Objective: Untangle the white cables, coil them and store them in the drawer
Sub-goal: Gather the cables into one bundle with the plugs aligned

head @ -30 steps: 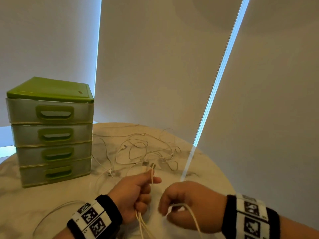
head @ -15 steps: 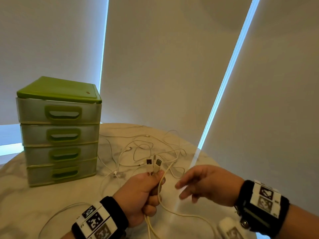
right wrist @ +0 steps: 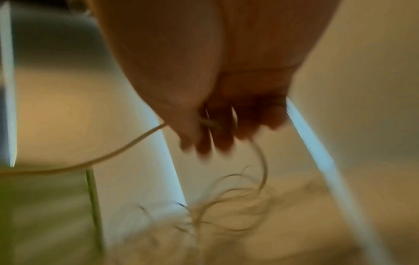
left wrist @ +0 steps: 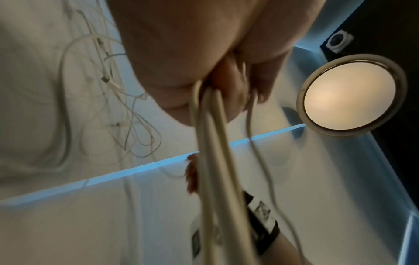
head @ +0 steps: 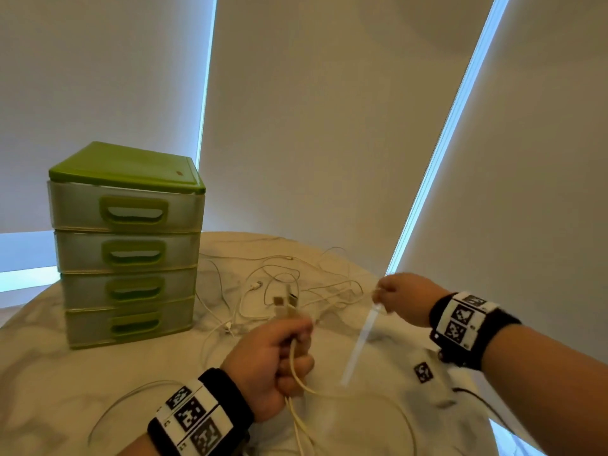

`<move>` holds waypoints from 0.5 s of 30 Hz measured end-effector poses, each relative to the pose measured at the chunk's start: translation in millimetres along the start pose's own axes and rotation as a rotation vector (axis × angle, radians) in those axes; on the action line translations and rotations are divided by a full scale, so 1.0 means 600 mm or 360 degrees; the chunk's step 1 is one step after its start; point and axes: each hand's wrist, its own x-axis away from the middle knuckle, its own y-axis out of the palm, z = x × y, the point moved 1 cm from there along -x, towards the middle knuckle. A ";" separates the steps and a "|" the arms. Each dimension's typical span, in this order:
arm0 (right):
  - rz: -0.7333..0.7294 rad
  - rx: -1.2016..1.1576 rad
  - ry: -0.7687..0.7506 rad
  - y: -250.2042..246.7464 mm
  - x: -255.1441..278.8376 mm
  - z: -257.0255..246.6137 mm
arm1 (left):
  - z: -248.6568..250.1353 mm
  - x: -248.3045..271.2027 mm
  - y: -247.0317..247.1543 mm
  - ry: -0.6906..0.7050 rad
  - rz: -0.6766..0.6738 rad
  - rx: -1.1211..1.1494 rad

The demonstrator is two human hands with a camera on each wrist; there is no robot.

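A tangle of thin white cables (head: 279,281) lies on the round marble table (head: 49,373), just right of the drawer unit. My left hand (head: 296,350) grips a bundle of white cable strands (left wrist: 211,143) in a fist, and two USB plugs (head: 284,302) stick up above it. The strands hang from the fist toward me. My right hand (head: 383,296) is further out at the tangle's right side, fingers curled and pinching one cable (right wrist: 136,141); that view is blurred. The green four-drawer unit (head: 128,255) stands at the left with all drawers closed.
One loose cable loop (head: 108,413) lies on the table near my left wrist. The table's rim (head: 362,274) curves round behind the tangle and down the right side. Closed window blinds (head: 312,126) stand right behind the table.
My right hand let go of its strand, opened, moved forward and right, and now pinches a cable at the tangle's right side. The left hand keeps its hold; the plugs rose.
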 end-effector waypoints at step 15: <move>0.0200 -0.0439 0.0490 -0.082 0.052 0.146 | 0.028 -0.015 -0.033 0.0262 0.0390 -0.0115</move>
